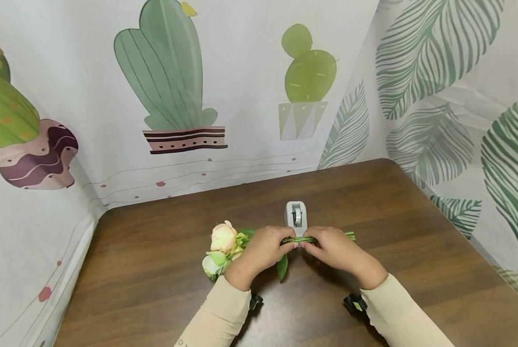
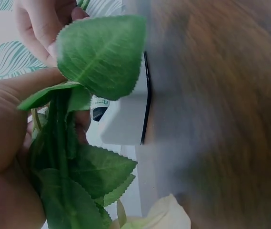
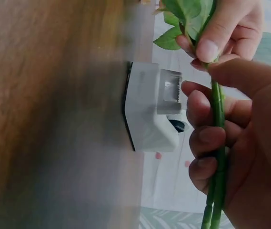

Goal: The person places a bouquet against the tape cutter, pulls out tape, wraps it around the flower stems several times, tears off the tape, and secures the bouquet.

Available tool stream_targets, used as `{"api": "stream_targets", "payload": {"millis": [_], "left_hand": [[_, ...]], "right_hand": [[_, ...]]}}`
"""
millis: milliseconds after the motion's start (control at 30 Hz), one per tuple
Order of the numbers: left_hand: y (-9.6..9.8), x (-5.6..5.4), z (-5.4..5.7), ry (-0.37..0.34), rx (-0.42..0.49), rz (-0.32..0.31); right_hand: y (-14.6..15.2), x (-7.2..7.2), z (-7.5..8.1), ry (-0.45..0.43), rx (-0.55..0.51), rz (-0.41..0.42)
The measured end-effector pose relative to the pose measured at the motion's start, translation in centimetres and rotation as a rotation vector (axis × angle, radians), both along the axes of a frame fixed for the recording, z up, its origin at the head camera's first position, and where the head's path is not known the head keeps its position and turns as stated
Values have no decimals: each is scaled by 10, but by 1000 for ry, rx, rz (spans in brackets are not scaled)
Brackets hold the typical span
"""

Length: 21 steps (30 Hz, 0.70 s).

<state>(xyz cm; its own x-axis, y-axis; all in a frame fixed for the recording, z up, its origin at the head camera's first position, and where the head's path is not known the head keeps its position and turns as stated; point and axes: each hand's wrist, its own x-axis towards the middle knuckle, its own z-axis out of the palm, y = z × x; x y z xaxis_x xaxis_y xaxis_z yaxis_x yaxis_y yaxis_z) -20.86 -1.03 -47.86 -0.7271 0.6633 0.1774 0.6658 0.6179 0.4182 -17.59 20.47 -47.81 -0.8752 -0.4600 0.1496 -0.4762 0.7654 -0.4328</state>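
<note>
A bunch of flowers [image 1: 224,237] with cream and pale green heads lies sideways across both hands, heads to the left and green stems [image 3: 218,143] to the right. My left hand [image 1: 265,248] grips the stems just below the leaves [image 2: 102,57]. My right hand [image 1: 334,246] has its fingers curled round the bare stems, whose cut ends stick out past it. Thumbs of the two hands nearly meet in the right wrist view. Right behind the hands stands a white tape dispenser [image 1: 296,217] with a roll of clear tape in it.
Everything is over a brown wooden table [image 1: 154,270]. Behind it hangs a white curtain [image 1: 245,96] printed with cacti and leaves. Black wrist cameras [image 1: 356,304] sit under the cream sleeves [image 1: 224,308].
</note>
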Motion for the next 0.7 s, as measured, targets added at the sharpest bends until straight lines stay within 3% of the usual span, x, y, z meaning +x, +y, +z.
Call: {"api": "stream_targets", "payload": {"millis": [267, 467, 700], "left_hand": [[3, 3, -2, 113, -42, -11], [3, 5, -1, 112, -41, -8], [4, 7, 0, 130, -71, 7]], "right_hand": [[0, 3, 4, 50, 84, 19], [0, 5, 3, 123, 119, 17], [2, 3, 2, 194, 79, 15]]}}
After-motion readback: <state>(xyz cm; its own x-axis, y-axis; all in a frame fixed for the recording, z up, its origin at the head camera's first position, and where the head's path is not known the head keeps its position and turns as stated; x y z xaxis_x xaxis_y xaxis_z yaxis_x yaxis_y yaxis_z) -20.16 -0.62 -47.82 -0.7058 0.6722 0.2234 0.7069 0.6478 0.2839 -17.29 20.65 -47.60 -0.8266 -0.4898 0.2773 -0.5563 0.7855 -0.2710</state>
